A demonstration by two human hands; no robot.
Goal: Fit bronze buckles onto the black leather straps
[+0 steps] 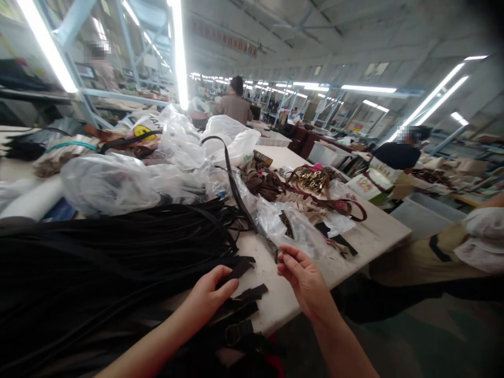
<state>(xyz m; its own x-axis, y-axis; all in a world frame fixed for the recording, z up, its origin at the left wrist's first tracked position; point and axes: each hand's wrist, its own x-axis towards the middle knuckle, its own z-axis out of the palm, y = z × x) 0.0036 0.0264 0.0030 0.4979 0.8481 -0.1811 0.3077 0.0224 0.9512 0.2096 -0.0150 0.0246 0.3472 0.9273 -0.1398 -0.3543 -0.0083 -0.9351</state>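
My left hand is closed on the end of a black strap, thumb and fingers pinching it at the table's near edge. Just to the right, my right hand pinches a small metal buckle between thumb and fingertips. A long pile of black straps lies to the left and under my left forearm. Below my left hand, more strap ends stick out, and one carries a metal buckle. Another dark strap arches down from the plastic bags toward my right hand; whether it joins the held buckle I cannot tell.
Clear plastic bags sit behind the straps. Brown strips and a heap of gold-coloured metal fittings lie on the white table. A grey bin and a person in dark clothing are to the right; another person is behind.
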